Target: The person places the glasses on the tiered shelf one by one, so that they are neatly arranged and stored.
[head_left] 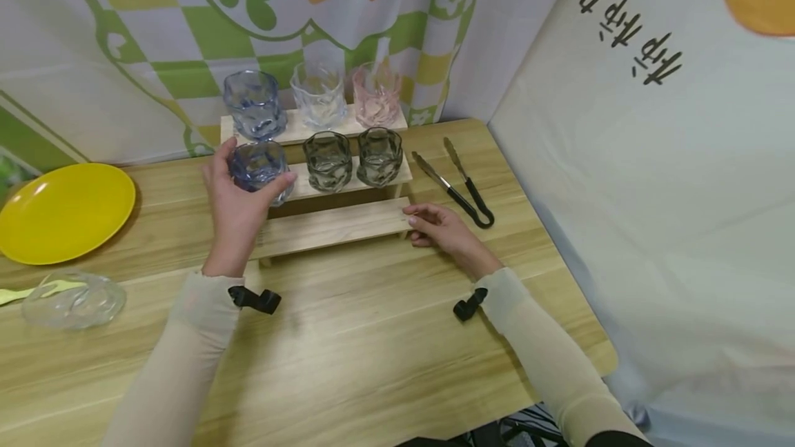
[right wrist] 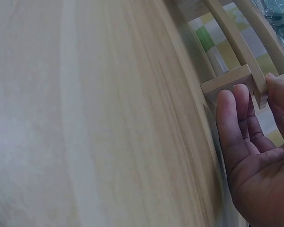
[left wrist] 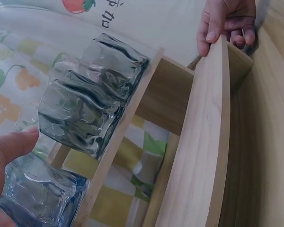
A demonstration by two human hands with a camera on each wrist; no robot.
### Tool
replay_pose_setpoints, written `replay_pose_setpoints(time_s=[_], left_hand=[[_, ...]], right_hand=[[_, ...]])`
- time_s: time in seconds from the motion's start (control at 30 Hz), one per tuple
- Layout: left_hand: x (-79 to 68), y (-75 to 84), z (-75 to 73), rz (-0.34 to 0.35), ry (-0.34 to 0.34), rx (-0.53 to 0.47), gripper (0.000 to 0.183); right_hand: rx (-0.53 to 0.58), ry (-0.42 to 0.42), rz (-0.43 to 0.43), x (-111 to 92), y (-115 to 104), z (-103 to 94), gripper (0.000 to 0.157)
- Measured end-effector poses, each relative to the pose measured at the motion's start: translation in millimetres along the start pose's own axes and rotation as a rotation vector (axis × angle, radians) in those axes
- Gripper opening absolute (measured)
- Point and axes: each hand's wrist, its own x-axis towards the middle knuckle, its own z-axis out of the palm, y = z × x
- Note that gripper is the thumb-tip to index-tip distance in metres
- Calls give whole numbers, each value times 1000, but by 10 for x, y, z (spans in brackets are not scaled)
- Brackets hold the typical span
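Note:
A three-step wooden rack (head_left: 338, 226) stands on the table. My left hand (head_left: 239, 205) holds a blue glass (head_left: 257, 165) at the left end of the middle step, thumb at its right side and fingers round its left. That blue glass (left wrist: 42, 189) is partly cut off in the left wrist view. Two dark grey glasses, one in the middle (head_left: 328, 163) and one at the right (head_left: 380, 157), share that step. My right hand (head_left: 444, 226) pinches the right end of the lowest step; in the right wrist view the thumb lies over the board's end (right wrist: 260, 90), fingers below.
On the top step stand a blue glass (head_left: 254, 105), a clear glass (head_left: 319, 95) and a pink glass (head_left: 377, 95). Black-handled tongs (head_left: 462, 192) lie right of the rack. At left are a yellow plate (head_left: 65, 212), a clear glass dish (head_left: 77, 305) and a yellow-green fork (head_left: 15, 295).

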Motion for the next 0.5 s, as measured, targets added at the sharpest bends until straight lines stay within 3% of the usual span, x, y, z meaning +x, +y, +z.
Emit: replay_pose_setpoints(time_s=[0.13,0.27,0.37,0.5], left_hand=[[-7,-15,-10,59,-35,-3,99],[-77,-28,-96,79,-72,83,101],[-137,-55,-214,128,-56,148,95],[-210,-79,-457,175,-11,190,73]], right_hand=[[0,-1,-7,3,6,0,33],[-8,-3,-9,-8,19,1,33],[-8,1,1,-18,13,5,33],[-3,5,4,-17,-2,7,33]])
